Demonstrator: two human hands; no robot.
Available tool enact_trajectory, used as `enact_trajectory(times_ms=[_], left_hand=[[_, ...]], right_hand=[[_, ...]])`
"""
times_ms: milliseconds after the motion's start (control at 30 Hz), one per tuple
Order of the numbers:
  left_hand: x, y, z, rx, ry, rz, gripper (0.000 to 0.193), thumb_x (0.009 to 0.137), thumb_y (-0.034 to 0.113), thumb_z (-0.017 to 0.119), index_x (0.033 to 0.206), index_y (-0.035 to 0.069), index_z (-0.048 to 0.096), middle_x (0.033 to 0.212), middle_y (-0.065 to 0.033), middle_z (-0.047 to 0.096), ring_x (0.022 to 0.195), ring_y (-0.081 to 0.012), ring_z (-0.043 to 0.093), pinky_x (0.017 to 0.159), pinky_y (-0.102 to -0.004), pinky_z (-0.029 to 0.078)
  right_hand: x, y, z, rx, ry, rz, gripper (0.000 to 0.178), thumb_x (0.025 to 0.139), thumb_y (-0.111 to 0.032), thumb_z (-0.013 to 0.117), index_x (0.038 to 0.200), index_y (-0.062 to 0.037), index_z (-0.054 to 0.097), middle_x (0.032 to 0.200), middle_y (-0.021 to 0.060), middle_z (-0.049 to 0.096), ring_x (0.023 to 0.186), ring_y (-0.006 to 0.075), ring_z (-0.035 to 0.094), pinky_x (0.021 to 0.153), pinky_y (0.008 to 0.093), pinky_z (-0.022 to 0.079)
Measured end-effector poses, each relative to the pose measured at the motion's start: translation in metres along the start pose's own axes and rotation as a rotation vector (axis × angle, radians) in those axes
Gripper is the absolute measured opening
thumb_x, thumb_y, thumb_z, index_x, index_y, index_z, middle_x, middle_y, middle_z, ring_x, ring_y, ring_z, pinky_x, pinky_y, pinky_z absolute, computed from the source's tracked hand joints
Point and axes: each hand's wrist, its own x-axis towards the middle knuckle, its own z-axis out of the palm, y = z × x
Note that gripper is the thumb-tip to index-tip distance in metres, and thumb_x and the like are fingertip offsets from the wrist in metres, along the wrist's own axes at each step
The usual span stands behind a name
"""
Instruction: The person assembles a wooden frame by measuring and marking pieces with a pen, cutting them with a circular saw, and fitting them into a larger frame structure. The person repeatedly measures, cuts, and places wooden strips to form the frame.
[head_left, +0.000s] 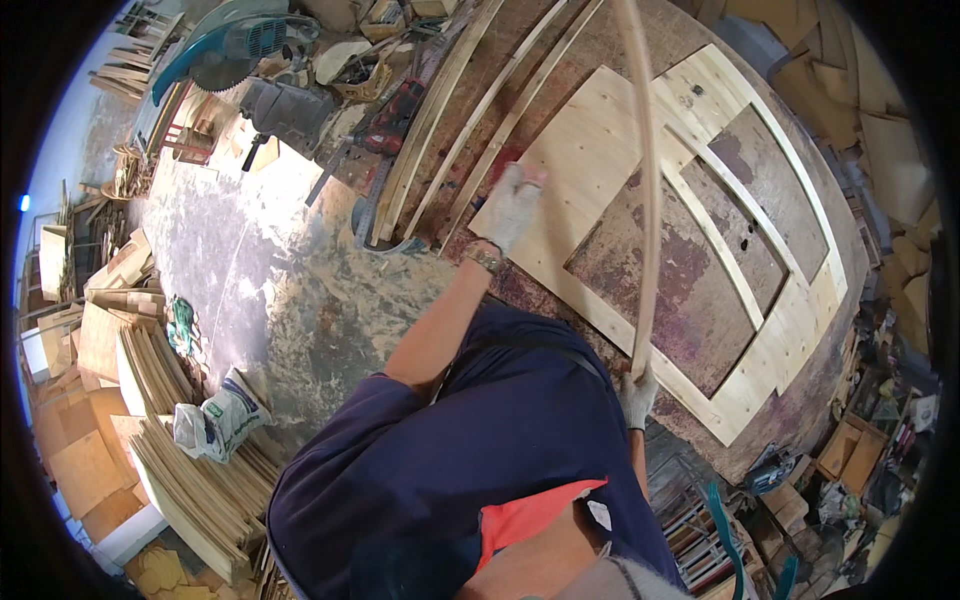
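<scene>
1. Head view: our right hand [637,398], in a pale knit glove, has its fingers wrapped around the near end of a long, curved, light-brown wooden strip [646,200], which runs from those fingers toward the top edge.
2. Our left hand [511,210], gloved in white, has its fingers curled close together; we cannot tell whether they pinch anything.
3. Just right of the left fingers lies a pale plywood frame with large cutouts [585,150], partly under the strip.
4. Left of those fingers we see slim curved pale-wood lengths [436,110] and a red-and-black power tool [397,115].
</scene>
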Motion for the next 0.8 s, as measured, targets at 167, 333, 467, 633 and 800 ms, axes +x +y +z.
enact_trajectory(times_ms=[167, 333, 467, 633, 800], left_hand=[[0.025, -0.032, -0.126, 1.186, 0.563, 0.283, 0.037, 0.089, 0.031, 0.075, 0.115, 0.005, 0.069, 0.110, -0.0198, 0.072, 0.100, -0.0406, 0.069, 0.084, -0.0507, 0.055], [0.025, -0.054, -0.212, 1.334, 0.583, -0.109, 0.057, 0.086, 0.040, 0.081, 0.127, 0.006, 0.061, 0.124, -0.0240, 0.065, 0.111, -0.0440, 0.066, 0.096, -0.0537, 0.054], [0.020, -0.062, -0.226, 1.395, 0.431, 0.030, 0.051, 0.089, 0.032, 0.080, 0.126, 0.006, 0.057, 0.127, -0.0229, 0.061, 0.114, -0.0449, 0.063, 0.093, -0.0530, 0.054], [0.021, -0.062, -0.229, 1.541, 0.341, 0.089, 0.038, 0.090, 0.025, 0.077, 0.116, 0.006, 0.057, 0.113, -0.0199, 0.060, 0.106, -0.0418, 0.063, 0.089, -0.0517, 0.054], [0.019, -0.068, -0.234, 1.575, 0.295, 0.147, 0.035, 0.090, 0.025, 0.077, 0.114, 0.007, 0.058, 0.112, -0.0189, 0.059, 0.107, -0.0397, 0.062, 0.086, -0.0503, 0.055]], right_hand=[[0.032, -0.025, -0.014, -0.360, 0.277, 0.063, 0.029, 0.091, -0.024, 0.071, 0.100, 0.0031, 0.066, 0.074, 0.0218, 0.067, 0.067, 0.0372, 0.066, 0.064, 0.0497, 0.049], [0.050, -0.009, -0.025, -0.410, 0.434, 0.075, 0.031, 0.085, -0.024, 0.072, 0.098, 0.0032, 0.065, 0.084, 0.0280, 0.069, 0.083, 0.0476, 0.069, 0.076, 0.0558, 0.053], [0.055, -0.011, -0.022, -0.630, 0.486, 0.110, 0.041, 0.086, -0.025, 0.073, 0.114, 0.0020, 0.061, 0.112, 0.0320, 0.064, 0.102, 0.0498, 0.066, 0.087, 0.0576, 0.053], [0.059, -0.018, -0.019, -0.632, 0.480, 0.117, 0.057, 0.086, -0.026, 0.079, 0.131, -0.0009, 0.055, 0.117, 0.0287, 0.061, 0.108, 0.0490, 0.064, 0.089, 0.0567, 0.053], [0.061, -0.018, -0.024, -0.610, 0.486, 0.110, 0.061, 0.088, -0.032, 0.081, 0.133, -0.0004, 0.055, 0.122, 0.0293, 0.060, 0.110, 0.0493, 0.064, 0.091, 0.0558, 0.054]])
